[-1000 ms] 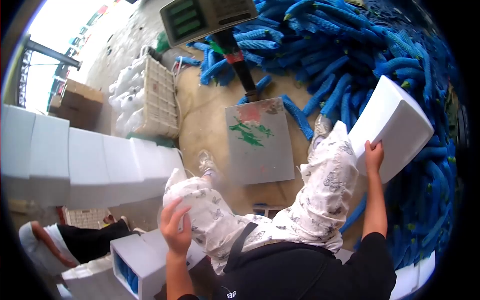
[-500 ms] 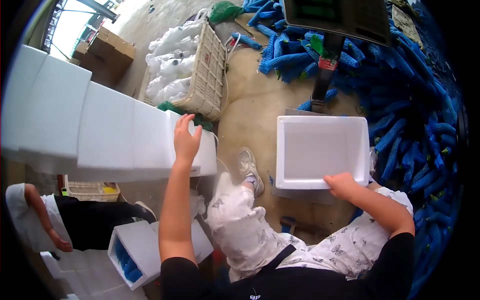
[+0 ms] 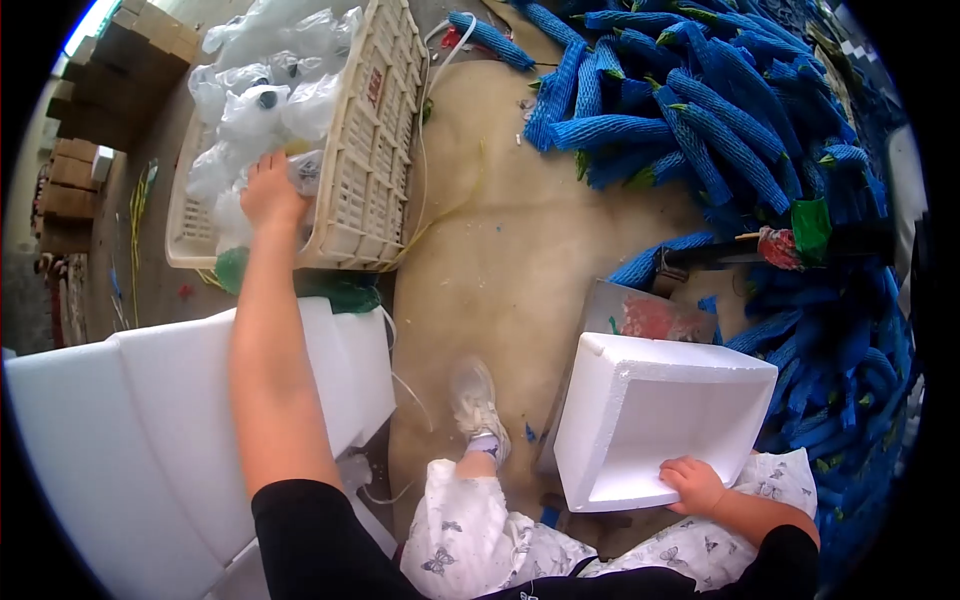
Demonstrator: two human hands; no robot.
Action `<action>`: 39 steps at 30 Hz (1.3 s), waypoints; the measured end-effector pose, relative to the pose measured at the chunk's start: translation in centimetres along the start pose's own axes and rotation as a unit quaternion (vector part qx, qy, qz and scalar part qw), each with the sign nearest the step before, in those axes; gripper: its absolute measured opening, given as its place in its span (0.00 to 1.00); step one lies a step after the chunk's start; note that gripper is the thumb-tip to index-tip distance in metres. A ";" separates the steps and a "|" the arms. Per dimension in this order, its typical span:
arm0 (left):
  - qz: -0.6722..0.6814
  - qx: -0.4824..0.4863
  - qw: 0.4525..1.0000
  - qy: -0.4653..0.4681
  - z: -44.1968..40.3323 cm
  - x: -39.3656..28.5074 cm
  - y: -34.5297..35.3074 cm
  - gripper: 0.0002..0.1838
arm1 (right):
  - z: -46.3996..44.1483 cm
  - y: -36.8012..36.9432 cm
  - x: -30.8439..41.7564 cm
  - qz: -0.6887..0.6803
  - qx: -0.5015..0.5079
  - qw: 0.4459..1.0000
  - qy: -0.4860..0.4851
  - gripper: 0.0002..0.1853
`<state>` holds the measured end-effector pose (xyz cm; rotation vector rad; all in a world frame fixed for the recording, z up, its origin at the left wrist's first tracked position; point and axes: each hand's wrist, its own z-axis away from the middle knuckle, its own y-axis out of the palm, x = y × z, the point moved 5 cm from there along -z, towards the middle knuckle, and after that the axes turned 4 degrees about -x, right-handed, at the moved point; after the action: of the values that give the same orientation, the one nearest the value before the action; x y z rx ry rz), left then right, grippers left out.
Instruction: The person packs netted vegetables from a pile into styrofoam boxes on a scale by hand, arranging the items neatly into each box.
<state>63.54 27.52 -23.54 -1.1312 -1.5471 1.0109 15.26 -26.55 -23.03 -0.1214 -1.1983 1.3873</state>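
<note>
My left hand (image 3: 272, 195) is over a crate (image 3: 365, 130) and touches the translucent plastic bags (image 3: 250, 110) heaped in it. Its fingers are stretched out, with nothing plainly held. Dark round spots show through some bags; what they contain is unclear. At the lower right, my right hand (image 3: 694, 487) grips the near wall of a white foam box (image 3: 590, 430), fingers inside, thumb hidden. The box is tilted, its open side facing me, and I see nothing inside. It rests partly over a flat metal scale platform (image 3: 610, 315).
Blue net-sleeved vegetables (image 3: 700, 110) with green tips lie piled at the far right and along the right side. A dark scale post (image 3: 830, 245) juts in from the right. White foam boxes (image 3: 150, 400) stand at my left. Brown cartons (image 3: 130, 60) are stacked at the far left.
My left hand has moved from above the foam boxes forward to the bags in the crate. The foam box in my right hand has tipped towards me. My view has turned left.
</note>
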 end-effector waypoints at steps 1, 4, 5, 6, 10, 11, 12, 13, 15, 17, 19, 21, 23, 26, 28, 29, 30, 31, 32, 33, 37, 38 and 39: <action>0.036 -0.026 0.999 0.022 0.0 0.4 -0.3 0.36 | -0.1 -0.2 -0.2 0.005 -0.002 1.000 0.003 0.30; 0.119 -0.075 0.990 0.003 0.6 2.5 -3.1 0.32 | 0.4 0.5 -0.1 -0.015 -0.002 1.000 0.001 0.31; 0.143 -0.152 0.978 0.026 1.6 3.0 -4.7 0.23 | 0.5 0.5 -0.2 -0.013 -0.013 1.000 0.000 0.31; 0.137 -0.152 0.978 0.030 1.9 3.6 -4.6 0.23 | 0.6 0.5 -0.2 -0.010 -0.023 1.000 0.000 0.31; 0.150 -0.247 0.956 -0.038 2.6 6.2 -7.3 0.11 | 0.9 0.3 -0.3 -0.009 -0.019 1.000 0.017 0.29; 0.176 -0.240 0.950 -0.092 3.3 7.1 -9.1 0.13 | 1.0 0.8 -0.5 -0.002 -0.020 0.999 0.028 0.30; 0.198 -0.240 0.939 -0.143 3.5 8.0 -11.3 0.15 | 1.3 0.9 -0.5 -0.009 -0.027 0.999 0.022 0.30; 0.245 -0.271 0.918 -0.153 3.6 8.3 -13.9 0.17 | 1.2 1.1 -0.8 -0.012 -0.035 0.999 0.020 0.30; 0.330 -0.310 0.879 -0.149 6.2 6.9 -20.0 0.17 | 1.4 1.8 -1.7 -0.076 0.040 0.994 0.067 0.38; 0.509 -0.342 0.771 -0.171 10.7 3.9 -27.0 0.18 | 0.6 -1.5 0.5 -0.034 -0.059 0.997 0.023 0.45; 0.639 -0.329 0.667 -0.196 16.3 0.4 -33.7 0.18 | -1.4 -6.3 3.7 -0.019 -0.209 0.975 -0.072 0.50; 0.723 -0.258 0.624 -0.147 21.6 -2.2 -38.3 0.17 | -4.0 -12.2 9.3 0.042 -0.396 0.901 -0.170 0.50; 0.623 -0.289 0.724 -0.062 27.6 -7.9 -41.8 0.17 | -6.0 -16.7 14.8 -0.040 -0.494 0.834 -0.241 0.57; 0.528 -0.335 0.780 0.001 33.2 -13.1 -42.7 0.23 | -3.2 -18.3 14.7 -0.088 -0.586 0.766 -0.249 0.40; 0.436 -0.287 0.851 0.057 33.5 -15.0 -38.4 0.24 | 1.3 -16.7 12.4 0.001 -0.580 0.779 -0.237 0.37; 0.414 -0.265 0.867 0.085 33.6 -16.7 -35.8 0.24 | 3.3 -15.5 10.2 0.014 -0.587 0.785 -0.197 0.37; 0.589 -0.066 0.805 0.027 33.0 -19.6 -30.6 0.25 | 3.8 -13.5 7.4 0.027 -0.493 0.860 -0.129 0.38; 0.709 0.146 0.690 -0.030 33.4 -23.3 -25.2 0.25 | 4.0 -11.1 4.3 0.028 -0.390 0.919 -0.058 0.39; 0.762 0.354 0.535 -0.090 34.9 -26.7 -20.3 0.25 | 3.0 -8.7 1.3 0.046 -0.375 0.926 -0.012 0.41; 0.713 0.420 0.553 -0.095 35.6 -27.9 -13.8 0.27 | 1.9 -6.9 -1.2 0.025 -0.304 0.952 0.024 0.40; 0.238 0.289 0.887 0.270 38.0 -33.8 -13.6 0.36 | -5.2 2.0 -8.3 -0.049 -0.059 0.996 0.048 0.42; 0.274 0.179 0.872 0.364 39.0 -35.3 -14.6 0.42 | -4.4 1.2 -7.8 -0.053 -0.013 0.997 0.055 0.38; 0.239 0.282 0.821 0.436 41.2 -36.9 -13.4 0.45 | -6.1 3.2 -8.9 -0.055 0.025 0.997 0.054 0.37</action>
<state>25.92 -15.03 -27.64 -1.2889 -0.1953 0.9543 19.63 -29.25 -33.10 -0.0921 -1.0648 1.2975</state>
